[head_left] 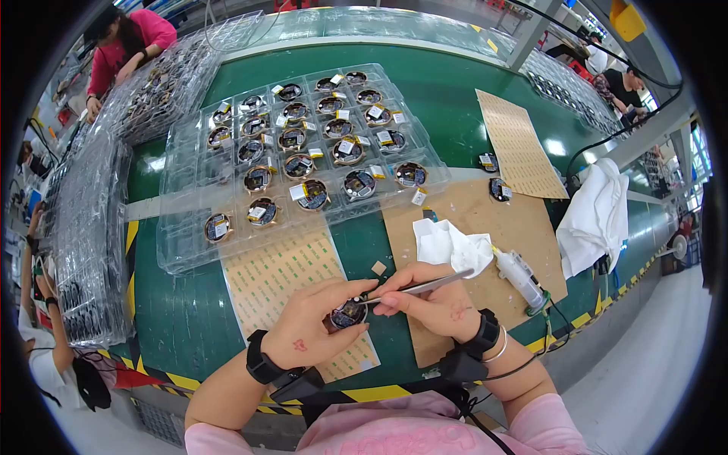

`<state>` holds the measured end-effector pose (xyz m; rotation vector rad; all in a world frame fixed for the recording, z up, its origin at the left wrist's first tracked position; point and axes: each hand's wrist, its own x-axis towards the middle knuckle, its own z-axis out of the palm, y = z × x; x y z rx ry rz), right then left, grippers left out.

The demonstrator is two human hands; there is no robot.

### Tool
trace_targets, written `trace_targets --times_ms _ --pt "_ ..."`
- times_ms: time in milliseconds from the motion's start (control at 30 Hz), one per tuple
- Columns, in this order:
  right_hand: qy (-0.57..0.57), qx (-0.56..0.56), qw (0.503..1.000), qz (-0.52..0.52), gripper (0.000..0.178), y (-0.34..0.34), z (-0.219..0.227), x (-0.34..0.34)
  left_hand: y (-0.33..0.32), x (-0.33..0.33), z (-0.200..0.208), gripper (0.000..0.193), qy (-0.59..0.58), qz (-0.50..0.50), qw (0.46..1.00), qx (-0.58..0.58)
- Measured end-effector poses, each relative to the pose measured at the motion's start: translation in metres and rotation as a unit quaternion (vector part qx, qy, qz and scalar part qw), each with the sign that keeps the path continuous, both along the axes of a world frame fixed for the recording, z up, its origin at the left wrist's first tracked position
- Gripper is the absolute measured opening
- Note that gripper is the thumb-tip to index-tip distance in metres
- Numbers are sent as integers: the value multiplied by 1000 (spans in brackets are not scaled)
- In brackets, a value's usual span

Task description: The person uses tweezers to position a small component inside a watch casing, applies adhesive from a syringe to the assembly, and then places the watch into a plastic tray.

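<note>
My left hand [312,322] is closed round a small round watch body [348,313], whose dark circuit board faces up. In my right hand [428,299] is a pair of metal tweezers [425,284], held slantwise, their tips at the watch body's upper edge. My fingers partly hide the tips and the rim. Just beyond my hands a clear plastic tray [186,205] carries rows of similar round watch bodies, many with small white or yellow tabs. Under my left hand lies a tan sheet of small stickers [265,277]. A little brown square [378,268] rests close by.
On a brown board [485,220] at right lie crumpled white tissue [451,244] and a glue syringe [518,277] with a hose. Beyond are two loose watch bodies, another sticker sheet [519,144] and a white cloth [597,216]. Stacked trays [91,235] stand left; other people work nearby.
</note>
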<state>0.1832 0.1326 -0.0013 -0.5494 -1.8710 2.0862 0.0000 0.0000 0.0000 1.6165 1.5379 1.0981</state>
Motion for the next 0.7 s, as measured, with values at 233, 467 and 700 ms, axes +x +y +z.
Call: trace_targets --times_ms 233,467,700 --pt "38 79 996 -14 8 0 1 0 1 0 -3 55 -15 14 999 28" --pt "57 241 969 0 8 -3 2 -4 0 -1 -2 56 2 22 1000 -13" --pt "32 -16 999 -5 8 0 -9 -2 0 -2 -4 57 7 -2 999 31"
